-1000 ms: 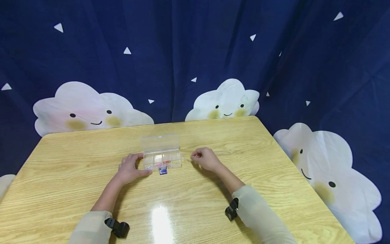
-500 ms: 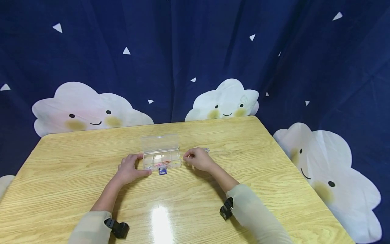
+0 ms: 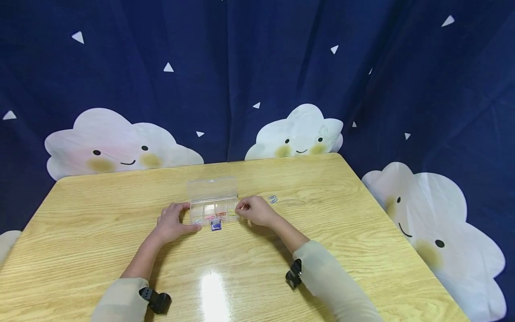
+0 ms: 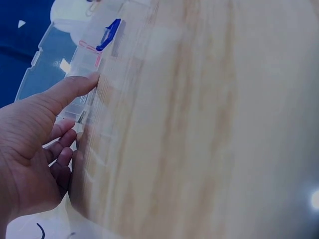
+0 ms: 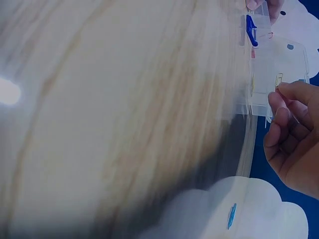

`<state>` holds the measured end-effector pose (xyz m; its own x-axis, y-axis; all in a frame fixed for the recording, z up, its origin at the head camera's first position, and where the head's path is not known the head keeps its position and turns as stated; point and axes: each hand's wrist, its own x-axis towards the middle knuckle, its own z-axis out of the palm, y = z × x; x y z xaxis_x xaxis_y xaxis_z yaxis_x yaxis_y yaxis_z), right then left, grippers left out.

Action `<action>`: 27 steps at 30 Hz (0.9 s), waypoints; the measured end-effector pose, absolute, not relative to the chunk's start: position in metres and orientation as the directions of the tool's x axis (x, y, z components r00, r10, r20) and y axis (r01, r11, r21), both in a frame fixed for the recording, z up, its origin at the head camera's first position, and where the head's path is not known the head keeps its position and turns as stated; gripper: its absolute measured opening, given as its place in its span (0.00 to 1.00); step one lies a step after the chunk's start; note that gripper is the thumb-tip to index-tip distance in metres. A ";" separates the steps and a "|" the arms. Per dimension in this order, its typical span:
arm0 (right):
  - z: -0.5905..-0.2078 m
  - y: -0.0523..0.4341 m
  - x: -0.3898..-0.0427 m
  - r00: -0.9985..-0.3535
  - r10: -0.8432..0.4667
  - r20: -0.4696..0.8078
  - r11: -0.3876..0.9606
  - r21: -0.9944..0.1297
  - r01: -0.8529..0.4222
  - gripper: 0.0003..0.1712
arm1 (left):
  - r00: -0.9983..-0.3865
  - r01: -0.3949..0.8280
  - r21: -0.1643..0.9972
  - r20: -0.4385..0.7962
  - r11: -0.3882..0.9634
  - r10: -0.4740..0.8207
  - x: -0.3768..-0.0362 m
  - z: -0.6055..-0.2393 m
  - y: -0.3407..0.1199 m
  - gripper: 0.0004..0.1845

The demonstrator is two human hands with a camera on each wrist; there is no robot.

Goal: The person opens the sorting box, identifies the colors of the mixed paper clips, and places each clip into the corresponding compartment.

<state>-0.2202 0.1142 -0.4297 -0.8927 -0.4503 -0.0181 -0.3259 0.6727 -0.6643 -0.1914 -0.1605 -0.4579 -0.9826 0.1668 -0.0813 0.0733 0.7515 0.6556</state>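
At the right end of the box, the right hand (image 3: 254,211) pinches a small yellow clip (image 5: 278,78) between thumb and finger, just over the last little slot. The left hand (image 3: 172,222) has its thumb and fingers curled round the left end of the clear box (image 3: 213,212) to keep it from sliding. I think the clip is being put away, so next the fingers need to let go right over a slot. On the far right of the hand, two blue clips (image 3: 272,198) lie on the table (image 3: 362,232).
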 end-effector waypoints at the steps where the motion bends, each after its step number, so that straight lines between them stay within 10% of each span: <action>1: -0.430 0.114 -0.221 -0.893 -0.450 -0.018 0.675 -0.661 -0.327 0.07 | -0.982 0.077 0.657 -0.078 0.750 0.170 -0.191 -0.458 -0.160 0.44; 27: -0.426 0.133 -0.227 -0.916 -0.401 -0.023 0.694 -0.660 -0.287 0.08 | -0.982 0.077 0.659 -0.078 0.748 0.171 -0.193 -0.459 -0.161 0.44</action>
